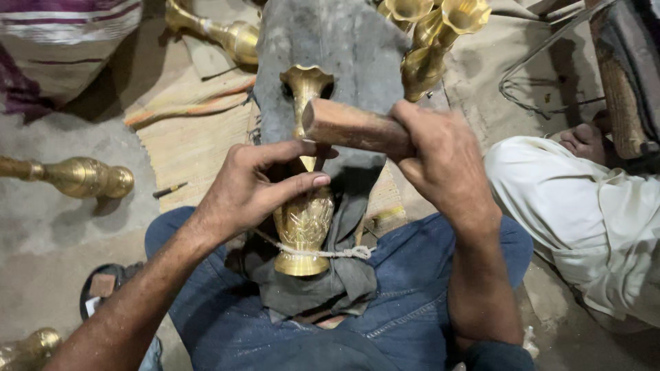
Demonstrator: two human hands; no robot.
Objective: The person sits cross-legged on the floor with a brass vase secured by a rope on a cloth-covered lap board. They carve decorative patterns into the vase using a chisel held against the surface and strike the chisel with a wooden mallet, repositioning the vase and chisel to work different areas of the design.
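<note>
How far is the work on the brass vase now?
Done: engraved patterns cover the belly of the brass vase, tied down with cord. In hand: the right hand grips a wooden mallet, while the left hand pinches something thin at the neck. Left: the upper neck looks plain.

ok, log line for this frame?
left hand: pinches a thin tool against engraved brass vase | right hand: grips wooden mallet | vase: roped to grey cloth, on lap

Vase (303, 223) lies on cloth (330, 62), mallet (350, 127) above it.
</note>
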